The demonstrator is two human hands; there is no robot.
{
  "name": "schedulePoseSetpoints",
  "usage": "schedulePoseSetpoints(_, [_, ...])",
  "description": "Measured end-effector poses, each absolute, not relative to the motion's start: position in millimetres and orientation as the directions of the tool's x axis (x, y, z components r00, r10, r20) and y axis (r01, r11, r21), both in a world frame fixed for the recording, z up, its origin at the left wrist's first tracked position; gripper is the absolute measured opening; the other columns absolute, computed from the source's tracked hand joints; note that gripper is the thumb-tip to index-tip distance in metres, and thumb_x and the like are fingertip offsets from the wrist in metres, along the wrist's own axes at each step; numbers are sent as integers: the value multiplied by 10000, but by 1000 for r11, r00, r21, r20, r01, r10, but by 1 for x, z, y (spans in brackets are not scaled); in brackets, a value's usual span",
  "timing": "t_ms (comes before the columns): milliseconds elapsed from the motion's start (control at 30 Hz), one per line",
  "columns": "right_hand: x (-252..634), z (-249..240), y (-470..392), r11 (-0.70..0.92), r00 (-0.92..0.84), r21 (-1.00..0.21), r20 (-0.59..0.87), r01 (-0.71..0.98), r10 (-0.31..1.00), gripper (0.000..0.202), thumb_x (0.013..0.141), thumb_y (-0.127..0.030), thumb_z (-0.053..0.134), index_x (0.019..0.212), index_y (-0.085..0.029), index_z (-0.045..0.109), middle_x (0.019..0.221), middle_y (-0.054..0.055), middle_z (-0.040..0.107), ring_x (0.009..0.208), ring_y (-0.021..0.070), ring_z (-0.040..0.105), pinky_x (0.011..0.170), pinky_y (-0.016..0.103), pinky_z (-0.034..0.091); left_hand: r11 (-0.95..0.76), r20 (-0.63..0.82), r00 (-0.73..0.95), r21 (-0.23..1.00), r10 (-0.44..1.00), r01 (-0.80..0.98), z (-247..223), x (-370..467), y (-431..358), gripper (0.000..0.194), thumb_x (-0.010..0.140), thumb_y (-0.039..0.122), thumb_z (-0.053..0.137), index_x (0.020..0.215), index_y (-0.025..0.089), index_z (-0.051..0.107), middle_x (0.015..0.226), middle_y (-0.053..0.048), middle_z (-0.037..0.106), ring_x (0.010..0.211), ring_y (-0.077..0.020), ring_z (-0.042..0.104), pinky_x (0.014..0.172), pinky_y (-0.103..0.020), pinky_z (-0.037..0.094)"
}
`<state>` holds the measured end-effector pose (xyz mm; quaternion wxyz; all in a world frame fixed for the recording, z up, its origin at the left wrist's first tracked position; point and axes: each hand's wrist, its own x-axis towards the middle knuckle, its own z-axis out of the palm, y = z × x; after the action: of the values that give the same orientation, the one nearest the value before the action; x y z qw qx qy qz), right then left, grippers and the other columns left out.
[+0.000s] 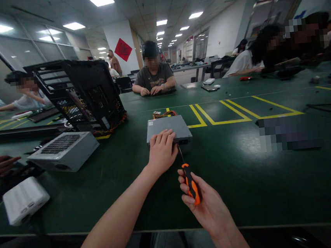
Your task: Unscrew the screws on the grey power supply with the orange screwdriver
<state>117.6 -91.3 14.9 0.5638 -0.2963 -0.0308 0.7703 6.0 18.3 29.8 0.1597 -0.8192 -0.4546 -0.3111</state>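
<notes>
The person's bare left grip (162,149) rests on a grey, box-shaped metal power supply (168,124) on a dark green worktop (248,190). The right grip (206,198) holds an orange-and-black screwdriver (192,185), its slim shaft pointing at the power supply's near face. Multicoloured wires (164,114) lie just beyond. To the left sits a second grey metal box with a dark mesh vent (68,151), a white, rounded plastic block (26,199) nearer and a tall black computer case (95,95) farther off. Across the far side sits a person in a dark T-shirt (153,76).

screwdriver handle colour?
Orange and black; the screwdriver handle shows best in the head view.
</notes>
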Motion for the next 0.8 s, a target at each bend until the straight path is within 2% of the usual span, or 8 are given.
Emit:
schedulePoseSetpoints(100, [117, 12, -92, -341, -176, -387, -403, -857, 898, 198, 803, -209, 533, 907, -77, 637, 698, 60, 594, 511, 62, 476, 349, 134, 311, -535, 654, 393, 22, 647, 844, 30, 6, 19, 312, 842, 239, 471, 1150, 195, 499, 1255, -68, 535, 1193, -216, 434, 972, -392, 296])
schedulePoseSetpoints(267, [115, 8, -91, -282, -114, -436, -372, -854, 921, 65, 724, -144, 622, 777, -106, 628, 706, 60, 614, 521, 63, 486, 351, 128, 309, -541, 657, 397, 19, 641, 841, 30, 6, 18, 313, 844, 238, 467, 1152, 193, 492, 1251, -65, 537, 1195, -210, 433, 976, -385, 296])
schedulePoseSetpoints(533, [118, 14, -92, -364, -193, -378, -420, -851, 887, 222, 858, -190, 458, 873, -62, 639, 712, 65, 604, 523, 64, 502, 373, 146, 354, -539, 652, 397, 21, 646, 842, 30, 6, 18, 306, 850, 242, 456, 1150, 192, 490, 1253, -63, 533, 1198, -211, 428, 974, -384, 293])
schedulePoseSetpoints(700, [118, 14, -93, -354, -190, -374, -409, -857, 893, 244, 865, -208, 457, 935, -50, 630, 690, 63, 593, 505, 58, 485, 352, 135, 316, -537, 651, 396, 21, 648, 844, 30, 6, 18, 308, 848, 243, 462, 1151, 192, 490, 1254, -66, 533, 1195, -214, 431, 973, -388, 295])
schedulePoseSetpoints(800, [116, 11, -93, -313, -155, -406, -377, -859, 913, 154, 824, -179, 530, 881, -77, 630, 691, 55, 599, 494, 51, 471, 354, 130, 303, -538, 653, 396, 22, 646, 842, 30, 6, 19, 307, 851, 241, 455, 1152, 191, 490, 1255, -68, 533, 1196, -217, 430, 974, -387, 292])
